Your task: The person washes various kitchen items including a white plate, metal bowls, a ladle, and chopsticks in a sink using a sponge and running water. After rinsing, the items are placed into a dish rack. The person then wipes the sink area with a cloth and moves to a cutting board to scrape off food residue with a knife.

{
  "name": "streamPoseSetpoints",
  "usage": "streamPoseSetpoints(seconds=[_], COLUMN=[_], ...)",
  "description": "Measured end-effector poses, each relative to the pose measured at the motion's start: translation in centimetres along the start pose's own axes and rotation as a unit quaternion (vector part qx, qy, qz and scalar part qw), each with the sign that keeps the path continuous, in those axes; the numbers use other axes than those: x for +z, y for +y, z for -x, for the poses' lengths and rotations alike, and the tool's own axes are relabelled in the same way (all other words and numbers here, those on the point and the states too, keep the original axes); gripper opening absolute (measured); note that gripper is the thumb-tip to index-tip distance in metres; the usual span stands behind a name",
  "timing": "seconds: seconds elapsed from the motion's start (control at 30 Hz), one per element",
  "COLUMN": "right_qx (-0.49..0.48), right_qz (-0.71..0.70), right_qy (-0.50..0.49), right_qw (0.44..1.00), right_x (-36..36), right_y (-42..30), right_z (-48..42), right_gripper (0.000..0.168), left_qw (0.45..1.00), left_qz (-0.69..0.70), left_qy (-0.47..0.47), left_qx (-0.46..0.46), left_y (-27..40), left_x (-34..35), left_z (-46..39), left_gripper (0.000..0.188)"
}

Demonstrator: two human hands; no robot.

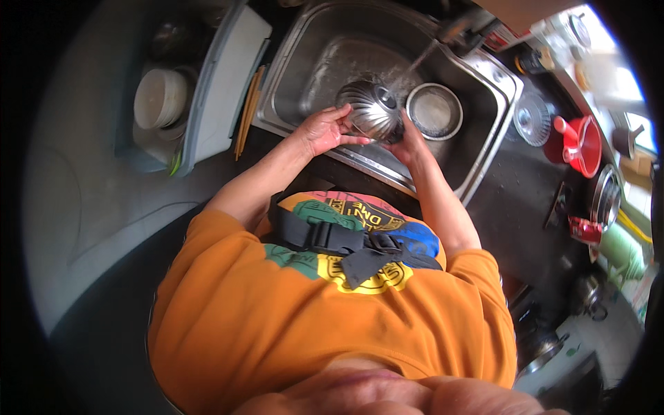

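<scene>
Both hands hold a fluted shiny metal bowl (374,111) over the stainless-steel sink (290,85). Its round base faces up towards the camera, and it tilts under the running water (423,57). My left hand (328,129) grips the bowl's left side, thumb on the fluted wall and wet fingers spread along the near edge. My right hand (407,140) holds the right side; some of its fingers are hidden behind the bowl. Just right of it, a round shallow metal dish (434,111) lies in the sink.
Left of the sink stands a grey dish rack (215,93) with stacked white bowls (161,98); chopsticks (249,111) are beside it. On the right counter are a clear ribbed bowl (533,119), a red pot-like vessel (583,145) and a green container (621,251). The faucet (461,39) overhangs the sink.
</scene>
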State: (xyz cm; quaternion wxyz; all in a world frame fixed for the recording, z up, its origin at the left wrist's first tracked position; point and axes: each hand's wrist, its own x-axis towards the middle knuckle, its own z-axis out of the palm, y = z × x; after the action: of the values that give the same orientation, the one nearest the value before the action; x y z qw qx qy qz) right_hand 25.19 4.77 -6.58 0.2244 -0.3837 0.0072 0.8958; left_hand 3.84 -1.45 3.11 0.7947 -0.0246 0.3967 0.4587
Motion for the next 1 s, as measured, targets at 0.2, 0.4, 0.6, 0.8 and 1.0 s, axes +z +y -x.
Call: streamPoseSetpoints(seconds=[0.2,0.4,0.6,0.8,1.0], right_qx=[-0.066,-0.206,-0.292,-0.364,-0.445], right_qz=[-0.035,0.353,0.63,0.722,0.825], right_qy=[-0.051,-0.025,0.022,0.013,0.005], right_qw=[0.996,0.912,0.72,0.588,0.349], right_x=[-0.9,2.7,5.7,5.1,1.6], right_y=[0.0,-1.1,2.2,4.1,1.7], right_z=[1.2,1.1,1.3,1.6,1.8], right_gripper=[0.046,0.04,0.033,0.027,0.015], left_qw=[0.994,0.909,0.91,0.858,0.918], left_qz=[-0.091,-0.352,-0.346,-0.404,-0.325], left_qy=[0.057,0.219,0.22,0.249,0.225], left_qx=[-0.016,0.049,0.052,0.196,-0.032], left_y=[2.6,1.3,-0.2,-1.9,1.6], left_x=[-5.1,-1.8,-0.6,-2.2,-3.1], left_z=[-1.9,-4.4,-5.5,-7.3,-6.1], left_gripper=[0.031,0.053,0.119,0.086,0.051])
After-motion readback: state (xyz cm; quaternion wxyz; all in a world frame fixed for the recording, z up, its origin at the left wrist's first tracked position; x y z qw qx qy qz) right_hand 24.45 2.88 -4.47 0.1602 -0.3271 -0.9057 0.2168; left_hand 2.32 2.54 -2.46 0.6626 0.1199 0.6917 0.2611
